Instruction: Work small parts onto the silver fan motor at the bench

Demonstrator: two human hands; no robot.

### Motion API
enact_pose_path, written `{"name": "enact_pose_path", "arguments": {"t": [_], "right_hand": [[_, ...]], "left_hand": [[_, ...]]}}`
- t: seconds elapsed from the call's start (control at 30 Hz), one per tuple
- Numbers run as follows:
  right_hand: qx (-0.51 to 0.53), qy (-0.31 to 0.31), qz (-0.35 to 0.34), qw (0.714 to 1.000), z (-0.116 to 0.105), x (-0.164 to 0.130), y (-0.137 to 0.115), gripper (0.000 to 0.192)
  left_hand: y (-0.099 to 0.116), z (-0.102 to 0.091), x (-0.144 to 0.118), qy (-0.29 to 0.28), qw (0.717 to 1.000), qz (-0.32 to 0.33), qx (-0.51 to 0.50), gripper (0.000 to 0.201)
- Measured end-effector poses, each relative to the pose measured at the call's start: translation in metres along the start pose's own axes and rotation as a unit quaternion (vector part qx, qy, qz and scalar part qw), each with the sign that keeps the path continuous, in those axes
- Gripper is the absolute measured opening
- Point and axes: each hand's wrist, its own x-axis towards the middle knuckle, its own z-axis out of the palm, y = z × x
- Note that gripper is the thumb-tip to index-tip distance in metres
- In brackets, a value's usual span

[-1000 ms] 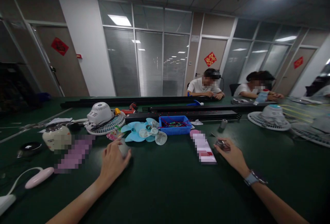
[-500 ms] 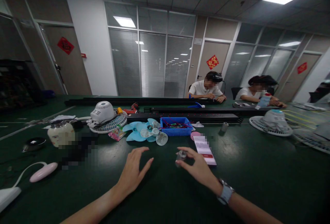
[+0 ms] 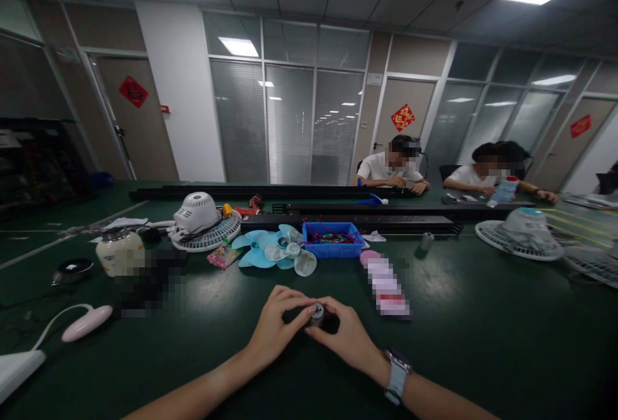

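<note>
In the head view, the right hand has brought the small metal cylinder across to the left hand. It now sits between them, both hands' fingers narrowed around it, so the handling looks two-handed.
</note>
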Motion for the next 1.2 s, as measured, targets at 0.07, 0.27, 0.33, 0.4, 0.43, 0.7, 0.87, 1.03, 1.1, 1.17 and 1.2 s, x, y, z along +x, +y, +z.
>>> {"name": "enact_pose_path", "arguments": {"t": [0.07, 0.27, 0.33, 0.4, 0.43, 0.7, 0.87, 1.03, 1.1, 1.17, 1.2], "right_hand": [[-0.001, 0.001, -0.004, 1.000, 0.001, 0.000, 0.001, 0.034], [0.010, -0.003, -0.012, 1.000, 0.001, 0.000, 0.002, 0.030], [0.000, -0.001, -0.005, 1.000, 0.000, 0.000, 0.001, 0.032], [-0.011, -0.001, 0.006, 1.000, -0.001, 0.000, -0.001, 0.033], [-0.016, -0.001, 0.011, 1.000, -0.002, 0.000, -0.002, 0.034], [-0.027, -0.010, 0.031, 0.999, 0.000, -0.001, -0.010, 0.036], [-0.054, 0.069, 0.019, 0.996, -0.034, -0.008, -0.006, 0.037], [-0.174, 0.249, 0.075, 0.950, -0.122, -0.029, 0.040, 0.050], [-0.231, 0.303, 0.121, 0.917, -0.152, -0.037, 0.068, 0.056], [-0.273, 0.331, 0.155, 0.890, -0.172, -0.044, 0.093, 0.059], [-0.279, 0.331, 0.164, 0.886, -0.179, -0.046, 0.104, 0.059]], "left_hand": [[0.001, -0.001, 0.001, -0.005, 1.000, 0.002, 0.002, 0.024], [0.011, -0.002, 0.012, -0.008, 1.000, 0.010, -0.002, 0.019], [0.013, -0.005, 0.013, 0.000, 1.000, 0.005, -0.012, 0.019], [0.011, -0.010, 0.009, 0.023, 1.000, -0.008, -0.019, 0.020], [0.008, -0.012, 0.006, 0.036, 0.999, -0.016, -0.014, 0.021], [-0.021, -0.013, -0.017, -0.050, 0.989, -0.082, 0.114, 0.019], [-0.023, -0.010, -0.016, -0.058, 0.989, -0.078, 0.113, 0.022], [-0.024, -0.011, -0.015, -0.071, 0.987, -0.081, 0.115, 0.025], [-0.024, -0.011, -0.014, -0.081, 0.985, -0.086, 0.122, 0.027], [-0.024, -0.012, -0.014, -0.087, 0.984, -0.090, 0.126, 0.029], [-0.024, -0.012, -0.014, -0.089, 0.984, -0.091, 0.126, 0.030]]}}
